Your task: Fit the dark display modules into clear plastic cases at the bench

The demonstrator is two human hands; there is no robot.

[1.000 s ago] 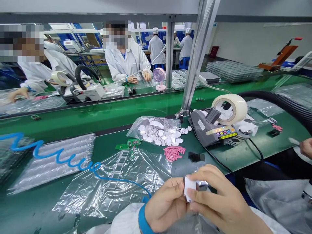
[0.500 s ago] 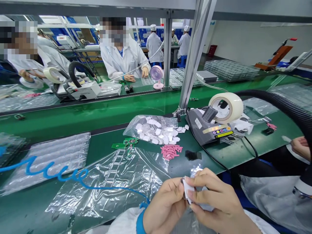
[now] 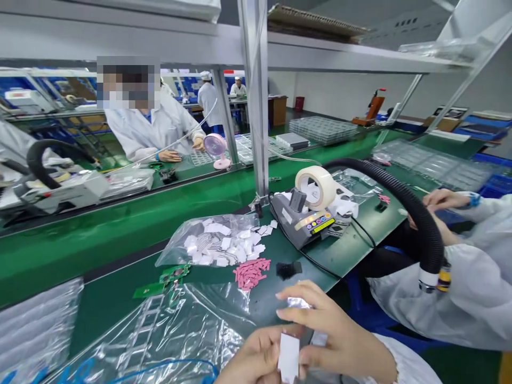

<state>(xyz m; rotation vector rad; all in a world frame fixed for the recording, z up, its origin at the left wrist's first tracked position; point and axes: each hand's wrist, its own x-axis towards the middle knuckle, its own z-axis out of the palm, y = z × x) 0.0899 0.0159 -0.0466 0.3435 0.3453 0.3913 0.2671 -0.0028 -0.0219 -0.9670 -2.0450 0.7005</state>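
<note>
Low in the view, my left hand (image 3: 256, 353) pinches a small white rectangular piece (image 3: 288, 356) between thumb and fingers, its flat side towards me. Beside it is my right hand (image 3: 334, 333), fingers apart and the thumb close to the piece's right edge; whether it touches I cannot tell. Beyond my hands lie a pile of pink strips (image 3: 251, 273) and some thin black pieces (image 3: 288, 270). Further back, a clear bag (image 3: 216, 240) spills many white pieces. Green circuit boards (image 3: 150, 289) lie left of the pink pile, by a clear plastic sheet (image 3: 192, 320).
A grey tape dispenser (image 3: 294, 224) carries a wide tape roll (image 3: 316, 186). A black ribbed hose (image 3: 404, 197) arches at the right, near a co-worker's hands (image 3: 444, 205). A metal post (image 3: 254, 106) rises behind the bag. A pink fan (image 3: 216, 149) stands across the divider.
The view has swung right. My right fingers have come off the white piece and spread, while my left hand keeps hold of it, now turned with its flat side towards me.
</note>
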